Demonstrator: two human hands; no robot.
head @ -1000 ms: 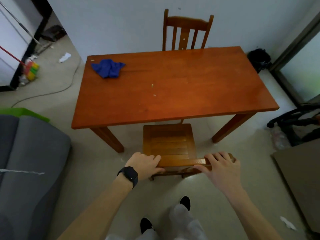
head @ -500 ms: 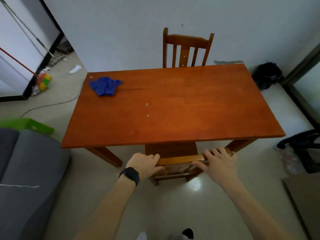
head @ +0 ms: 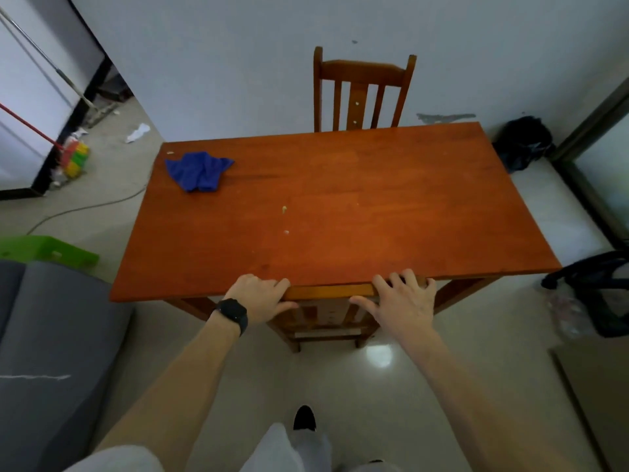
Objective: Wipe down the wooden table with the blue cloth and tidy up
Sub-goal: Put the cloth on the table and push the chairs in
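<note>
Blue cloth [head: 199,171] lies crumpled at the far left corner of the bench [head: 357,185], untouched, well apart from both hands. Pale crumbs [head: 284,208] near the middle of the top, one more speck [head: 169,152] just beyond the cloth by the far left edge.

Left hand [head: 260,296], black watch [head: 233,313] at the wrist, grips the top rail of the near chair [head: 328,290], fingers curled over its left end. Right hand [head: 400,301] grasps the same rail at its right end, fingers draped over the top, thumb spread along the front. Rail sits right at the near edge of the bench, seat hidden under the top. Far chair [head: 362,90] tucked in on the opposite side, by the wall.

Judgement: chair-tidying step about finished; wiping not yet begun.

Risks from here:
- Fingers of both hands lie over the rail right at the bench edge; any further push could pinch them against the wood.
- A hard shove could knock the bench toward the far chair and wall.
- Cloth looks out of reach from this spot; leaning across the tucked chair, a forearm dragged over the top could sweep crumbs to the floor.
- Wiping outward from the middle would scatter crumbs over the edge rather than gather them.
- Walking round the left side: cable [head: 85,207] on the floor and grey sofa [head: 51,335] narrow the way, a trip hazard
</note>
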